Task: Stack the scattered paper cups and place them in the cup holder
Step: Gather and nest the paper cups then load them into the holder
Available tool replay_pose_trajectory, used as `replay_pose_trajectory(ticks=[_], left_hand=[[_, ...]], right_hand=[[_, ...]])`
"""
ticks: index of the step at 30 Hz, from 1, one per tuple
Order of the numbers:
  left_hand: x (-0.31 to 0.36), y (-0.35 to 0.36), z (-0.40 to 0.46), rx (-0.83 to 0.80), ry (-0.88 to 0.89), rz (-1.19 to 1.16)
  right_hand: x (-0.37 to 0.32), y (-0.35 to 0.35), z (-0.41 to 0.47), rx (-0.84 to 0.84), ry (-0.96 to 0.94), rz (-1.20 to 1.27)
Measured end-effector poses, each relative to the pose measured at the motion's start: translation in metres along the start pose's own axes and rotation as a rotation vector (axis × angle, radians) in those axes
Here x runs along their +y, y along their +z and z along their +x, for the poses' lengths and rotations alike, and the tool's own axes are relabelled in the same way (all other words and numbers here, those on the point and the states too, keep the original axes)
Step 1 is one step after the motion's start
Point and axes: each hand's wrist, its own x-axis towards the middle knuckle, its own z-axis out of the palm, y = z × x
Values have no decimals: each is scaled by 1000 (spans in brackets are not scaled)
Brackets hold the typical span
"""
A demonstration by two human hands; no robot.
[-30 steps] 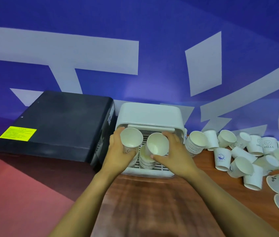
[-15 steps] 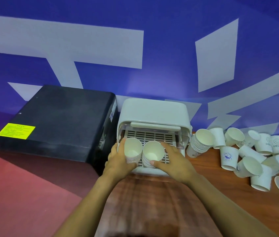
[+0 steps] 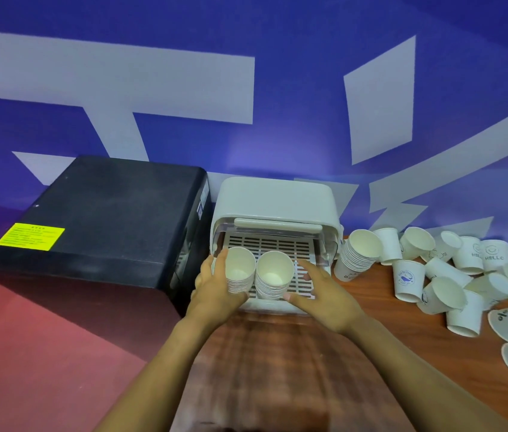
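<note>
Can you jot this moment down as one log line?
left hand: holds left cup stack | right hand: beside right stack | both on holder tray

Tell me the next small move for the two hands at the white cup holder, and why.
Probably let go of both stacks. The left white paper cup stack and the right white paper cup stack appear to stand upright on the white plastic cup holder's slatted tray, with the left hand gripping one and the right hand alongside the other.

Wooden table (image 3: 277, 369), cup holder (image 3: 277, 201), scattered paper cups (image 3: 408, 277), black box (image 3: 106, 213)
</note>
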Motion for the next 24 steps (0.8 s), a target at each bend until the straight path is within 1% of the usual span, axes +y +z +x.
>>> replay_pose_trajectory(ticks=[9,13,15,20,22,24], left_hand=[[8,8,-40,105,124,7],[3,12,-52,110,156,-11],[0,10,-51,100,100,-70],[0,5,-27,22,-133,-412],[-1,6,-16,-2,-167,-476],[-3,7,-6,-18,-160,-479]], right_hand=[[12,-4,-37,18,69,-11],[15,3,-50,-2,90,8],[13,6,-51,-8,108,61],[-8,12,-36,16,203,334],[-18,15,-26,29,220,392],[-24,18,-16,46,203,377]])
